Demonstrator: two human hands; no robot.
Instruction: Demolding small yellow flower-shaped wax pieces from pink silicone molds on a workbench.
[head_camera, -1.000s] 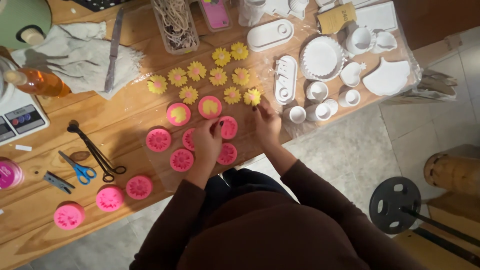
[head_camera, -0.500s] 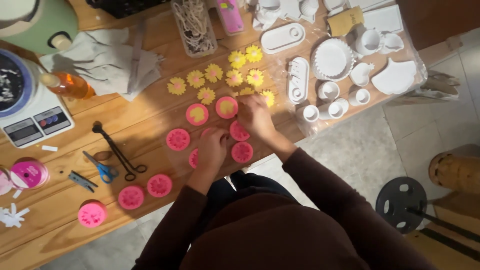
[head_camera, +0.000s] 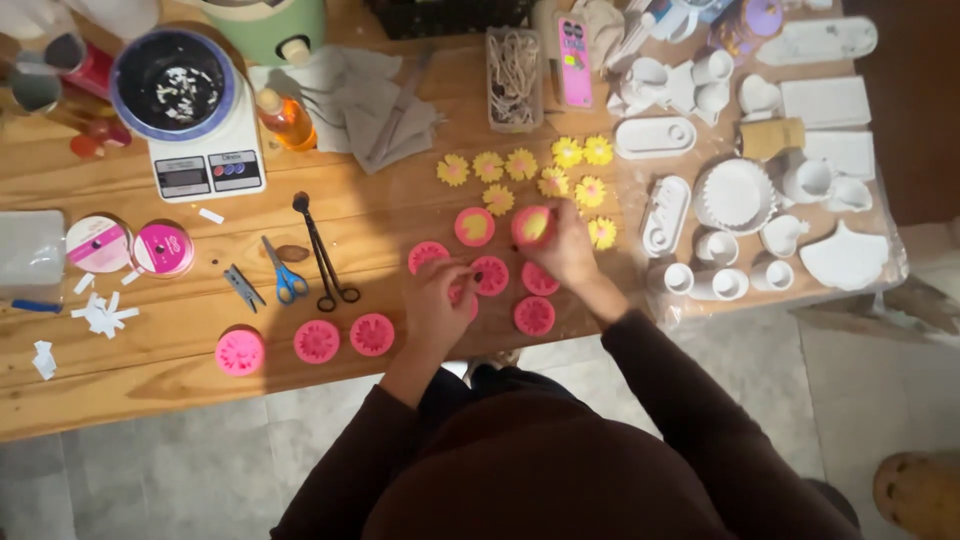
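Observation:
On the wooden table (head_camera: 150, 350) lie several round pink flower moulds; two of them (head_camera: 474, 227) hold yellow filling. My right hand (head_camera: 562, 248) grips the filled pink mould (head_camera: 531, 226) at its edge. My left hand (head_camera: 438, 297) rests on an empty pink mould (head_camera: 461, 293), fingertips touching the neighbouring one (head_camera: 491, 276). Several finished yellow flowers (head_camera: 520, 164) sit in a loose row just beyond the moulds, one (head_camera: 602, 233) right beside my right hand.
Three pink moulds (head_camera: 317, 342) lie near the front edge at left. Blue scissors (head_camera: 285, 278), black tongs (head_camera: 322, 255), ribbon spools (head_camera: 130, 246), a scale with a bowl (head_camera: 190, 110) and an orange bottle (head_camera: 285, 118) stand left. White plaster pieces (head_camera: 735, 195) fill the right.
The view has shifted so the table's left side shows more. My right hand has moved onto the filled mould, and my left hand stays on the moulds below it.

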